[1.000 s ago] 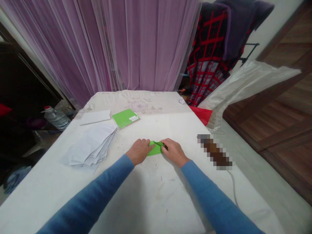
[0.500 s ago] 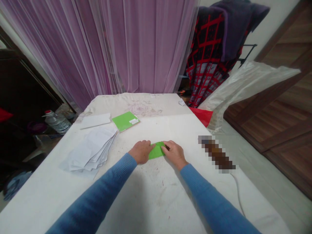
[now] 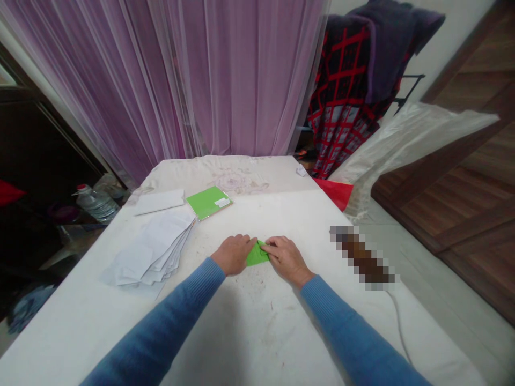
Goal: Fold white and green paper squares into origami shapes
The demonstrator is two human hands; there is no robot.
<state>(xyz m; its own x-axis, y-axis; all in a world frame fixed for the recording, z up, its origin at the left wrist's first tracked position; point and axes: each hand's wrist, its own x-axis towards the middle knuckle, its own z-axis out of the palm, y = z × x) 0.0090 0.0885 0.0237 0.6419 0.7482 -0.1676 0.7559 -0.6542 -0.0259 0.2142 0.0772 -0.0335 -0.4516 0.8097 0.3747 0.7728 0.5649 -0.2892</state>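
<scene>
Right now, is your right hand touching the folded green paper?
Touching: the head view shows the right hand with its fingertips lying on the folded green paper.

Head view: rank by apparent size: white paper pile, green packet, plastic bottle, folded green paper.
1. White paper pile.
2. Green packet and plastic bottle: they look alike, and the bottle sits farther off, so unranked.
3. Folded green paper.

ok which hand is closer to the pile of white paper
Left. The left hand sits just right of the pile of white paper, not touching it; the right hand is farther, beyond the folded green paper.
</scene>
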